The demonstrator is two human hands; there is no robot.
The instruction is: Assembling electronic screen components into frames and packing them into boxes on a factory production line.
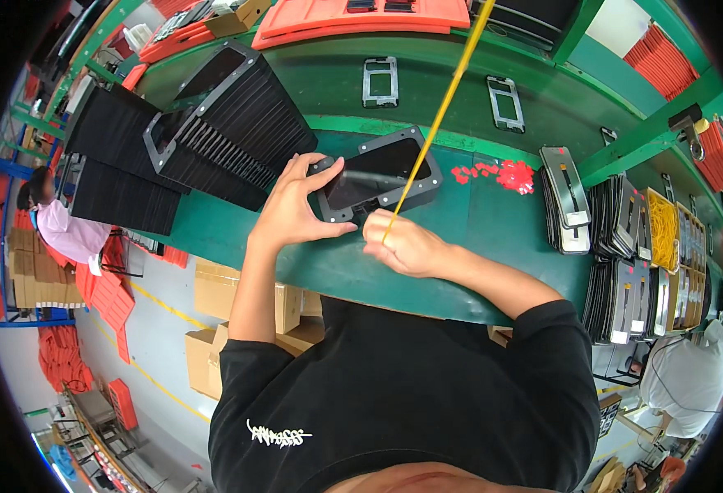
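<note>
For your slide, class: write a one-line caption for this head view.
Left hand steadies a black rectangular frame on the green workbench while the right hand holds a yellow strap.

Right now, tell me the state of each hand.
Left hand: closed on the edge of the flat black rectangular frame.
Right hand: pinched shut on the long thin yellow strap.

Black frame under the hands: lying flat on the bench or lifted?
Lying flat. The black frame rests on the green bench; the left hand grips its near-left corner.
</note>
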